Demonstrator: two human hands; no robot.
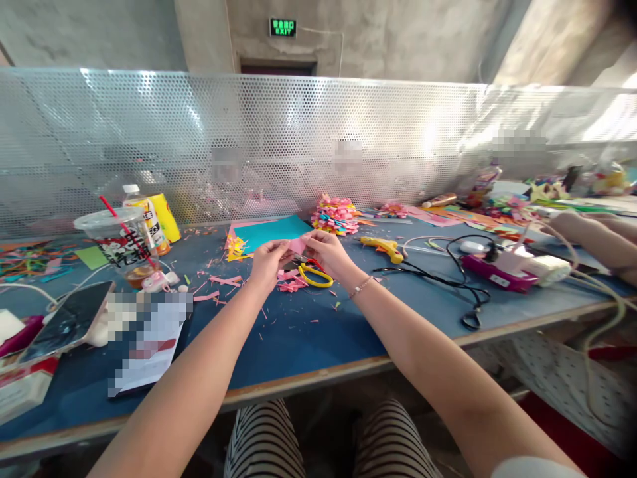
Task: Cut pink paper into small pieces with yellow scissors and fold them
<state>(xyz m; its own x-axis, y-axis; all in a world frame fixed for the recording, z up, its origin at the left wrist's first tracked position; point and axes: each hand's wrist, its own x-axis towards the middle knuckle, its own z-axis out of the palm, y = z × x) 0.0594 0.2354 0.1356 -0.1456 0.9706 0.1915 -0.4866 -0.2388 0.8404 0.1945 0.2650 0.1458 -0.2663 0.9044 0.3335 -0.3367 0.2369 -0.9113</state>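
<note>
Between my two hands a small piece of pink paper [297,245] is pinched above the table. My left hand [271,260] grips its left side, fingers closed. On the other side my right hand [326,252], with a bracelet at the wrist, holds it between thumb and fingers. Just below lie scissors [315,275] with yellow and red handles, partly hidden by my hands. Pink paper strips [291,283] are heaped beside them. Behind my hands rests a teal sheet [269,232], with yellow paper pieces [237,248] at its left.
A bundle of folded pink and yellow strips [334,216] stands behind my right hand. Rightward lie a yellow glue gun [383,249], black cables and a purple power strip [497,273]. A cup with straw [119,242] and phones stand left. Another person's arms [592,236] reach in at right.
</note>
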